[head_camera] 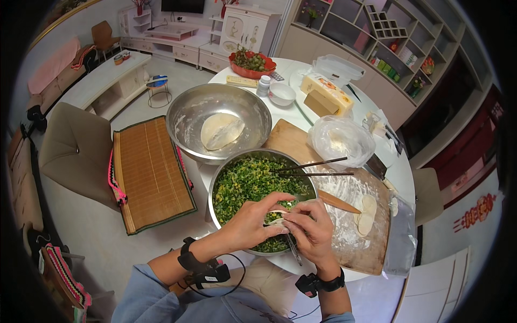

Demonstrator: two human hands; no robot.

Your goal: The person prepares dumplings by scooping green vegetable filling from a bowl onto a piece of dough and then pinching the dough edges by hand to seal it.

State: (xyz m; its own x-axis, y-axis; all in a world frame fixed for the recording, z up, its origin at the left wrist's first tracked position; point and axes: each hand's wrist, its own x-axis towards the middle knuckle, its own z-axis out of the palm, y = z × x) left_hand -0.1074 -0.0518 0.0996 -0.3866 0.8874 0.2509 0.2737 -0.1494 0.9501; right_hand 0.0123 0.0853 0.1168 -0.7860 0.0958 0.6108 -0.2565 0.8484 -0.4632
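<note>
My left hand (254,222) and my right hand (313,230) meet over the near right side of a steel bowl of chopped greens (250,181). Between their fingers they pinch a folded dough wrapper (276,220), partly hidden by the fingers. A metal utensil handle (294,250) slants below my right hand. A pair of chopsticks (323,162) rests in the greens and over the rim. To the right, flattened dough wrappers (366,214) lie overlapping on a floured wooden board (347,246), near the pointed end of a wooden rolling pin (339,201).
A larger steel bowl (181,121) holding a dough lump (220,131) stands behind the greens. A plastic bag of flour (341,141), a cleaver (375,166), a carton (327,93), a white bowl (282,94) and a red dish of grapes (252,64) are on the round table.
</note>
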